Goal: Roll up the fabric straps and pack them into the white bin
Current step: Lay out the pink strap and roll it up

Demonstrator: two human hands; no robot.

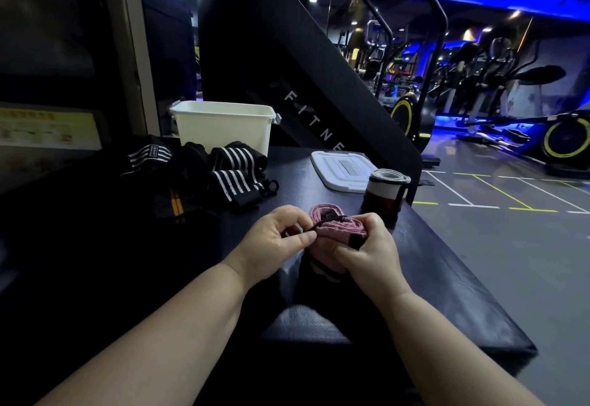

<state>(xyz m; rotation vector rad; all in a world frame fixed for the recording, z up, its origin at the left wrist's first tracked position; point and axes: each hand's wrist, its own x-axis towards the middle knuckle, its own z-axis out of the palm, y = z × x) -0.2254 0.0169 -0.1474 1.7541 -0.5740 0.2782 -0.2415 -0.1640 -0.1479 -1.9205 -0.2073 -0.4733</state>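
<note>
1. The pink strap (330, 226) is rolled into a thick coil and held just above the near part of the surface (440, 265), between both grips.
2. The left grip (274, 239) pinches a thin black loop (329, 218) crossing the coil's top. The right grip (370, 252) is curled round the coil's side.
3. The white bin (223, 131) stands open at the far edge, with its lid (338, 171) lying flat to the right.
4. A white and dark red roll (384, 196) stands upright just beside the lid.
5. Black striped straps (234, 163) are heaped before the bin.
6. The surface is dark. The room is a dim gym with blue lighting, and the floor (510, 230) is lined in white and yellow.
7. A black machine (271, 54) reads "FITNE" in white letters.
</note>
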